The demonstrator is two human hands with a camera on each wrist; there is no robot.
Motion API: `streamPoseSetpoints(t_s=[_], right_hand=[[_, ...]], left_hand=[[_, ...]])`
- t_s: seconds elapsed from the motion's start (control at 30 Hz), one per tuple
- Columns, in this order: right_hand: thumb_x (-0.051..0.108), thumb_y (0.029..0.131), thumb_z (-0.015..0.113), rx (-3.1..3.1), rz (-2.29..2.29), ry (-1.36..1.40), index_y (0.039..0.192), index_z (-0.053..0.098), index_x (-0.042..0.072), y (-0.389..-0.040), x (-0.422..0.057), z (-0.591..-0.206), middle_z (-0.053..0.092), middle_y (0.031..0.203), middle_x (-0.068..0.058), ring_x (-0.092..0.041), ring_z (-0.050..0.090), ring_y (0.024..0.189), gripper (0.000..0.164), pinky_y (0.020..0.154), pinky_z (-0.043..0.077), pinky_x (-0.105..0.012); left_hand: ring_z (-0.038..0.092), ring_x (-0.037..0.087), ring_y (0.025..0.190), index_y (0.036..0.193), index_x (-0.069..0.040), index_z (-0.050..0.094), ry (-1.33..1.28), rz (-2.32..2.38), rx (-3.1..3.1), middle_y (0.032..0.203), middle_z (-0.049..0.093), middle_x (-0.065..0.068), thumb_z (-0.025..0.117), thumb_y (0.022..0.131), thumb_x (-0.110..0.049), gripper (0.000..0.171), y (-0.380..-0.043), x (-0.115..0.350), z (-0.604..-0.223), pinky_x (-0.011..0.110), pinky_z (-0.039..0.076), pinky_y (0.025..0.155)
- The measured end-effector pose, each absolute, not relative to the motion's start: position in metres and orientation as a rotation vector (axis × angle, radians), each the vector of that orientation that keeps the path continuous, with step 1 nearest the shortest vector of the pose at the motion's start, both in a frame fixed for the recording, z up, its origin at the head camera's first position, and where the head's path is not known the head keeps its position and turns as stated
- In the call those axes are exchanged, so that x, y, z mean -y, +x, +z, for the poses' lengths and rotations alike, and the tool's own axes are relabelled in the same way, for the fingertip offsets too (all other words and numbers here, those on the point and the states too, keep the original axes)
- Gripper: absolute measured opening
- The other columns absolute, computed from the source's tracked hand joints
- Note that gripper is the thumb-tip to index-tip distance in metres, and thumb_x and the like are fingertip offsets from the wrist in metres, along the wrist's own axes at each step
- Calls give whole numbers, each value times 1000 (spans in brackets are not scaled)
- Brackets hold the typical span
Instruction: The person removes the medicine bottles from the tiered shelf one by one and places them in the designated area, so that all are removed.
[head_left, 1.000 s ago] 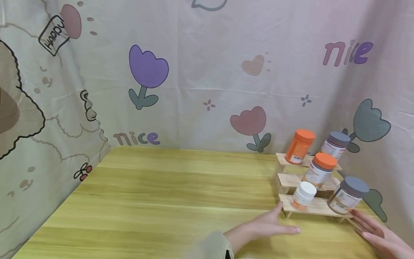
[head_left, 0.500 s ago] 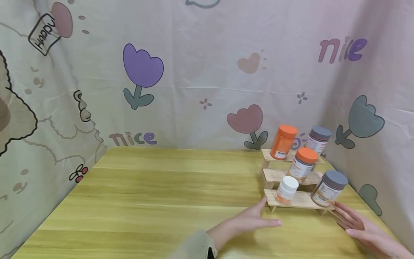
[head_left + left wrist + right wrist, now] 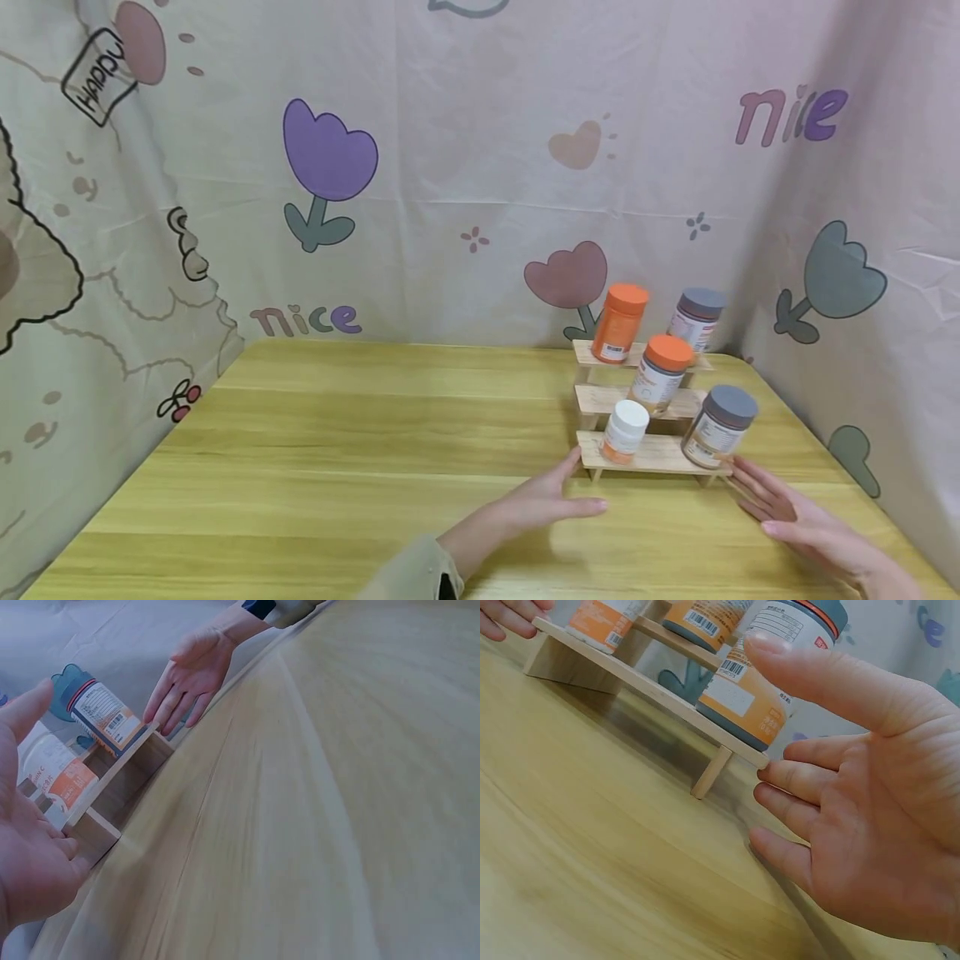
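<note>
A three-step wooden display rack (image 3: 592,446) stands on the right side of the table. Its lowest step bears a small white-capped bottle (image 3: 626,432) and a grey-capped jar (image 3: 718,427). On the middle step is an orange-capped jar (image 3: 660,375); up top are an orange bottle (image 3: 619,323) and another grey-capped jar (image 3: 697,320). My left hand (image 3: 536,504) touches the rack's left front end, thumb extended. At the right end, the straight fingertips of my right hand (image 3: 802,521) press against the bottom step's edge, as the right wrist view (image 3: 885,817) shows.
The yellow wood-grain table (image 3: 337,450) stretches far to the left of the rack. A printed cloth (image 3: 450,150) with flowers and lettering hangs behind the table and along both sides.
The rack with all its bottles and jars has slid left across the table, both hands travelling with it at its ends. The head view has also shifted slightly.
</note>
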State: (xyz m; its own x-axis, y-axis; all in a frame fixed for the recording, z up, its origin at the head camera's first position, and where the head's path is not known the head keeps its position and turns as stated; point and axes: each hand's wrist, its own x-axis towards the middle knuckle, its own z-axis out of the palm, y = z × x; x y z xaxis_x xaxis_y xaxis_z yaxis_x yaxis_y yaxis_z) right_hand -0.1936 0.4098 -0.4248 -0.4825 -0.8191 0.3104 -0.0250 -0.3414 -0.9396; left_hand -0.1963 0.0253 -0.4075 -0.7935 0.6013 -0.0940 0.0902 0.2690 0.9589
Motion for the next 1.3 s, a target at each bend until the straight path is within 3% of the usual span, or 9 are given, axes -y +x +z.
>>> streamPoseSetpoints(t_s=[0.27,0.67,1.03,1.3], right_hand=[[-17,91,22,-1383,-1856,-1134,145,-14,3,-198,-390,-422,4,155,3,-11,8,139,68,108,15,-22],[-8,95,35,-1534,-1799,-1099,145,-12,-1,-202,-360,-417,10,154,8,-10,16,138,69,107,19,-21],[-8,93,40,-1645,-1753,-1059,145,-5,-3,-201,-347,-417,13,154,8,-7,16,137,69,107,20,-20],[0,96,42,-1665,-1725,-1042,145,-5,-4,-200,-338,-412,12,154,7,-7,16,138,68,107,19,-19]], left_hand=[[16,29,138,150,-15,8,656,1618,-2047,152,17,9,65,85,-37,89,-198,-2,-409,53,18,108],[17,29,138,149,-5,7,700,1589,-2098,152,14,13,61,88,-39,88,-198,34,-410,52,17,108],[19,34,136,149,-7,8,682,1576,-2111,153,13,11,62,87,-38,88,-195,56,-411,53,18,107],[16,31,138,149,-6,7,695,1570,-2129,153,11,10,60,88,-39,87,-194,67,-409,52,16,108]])
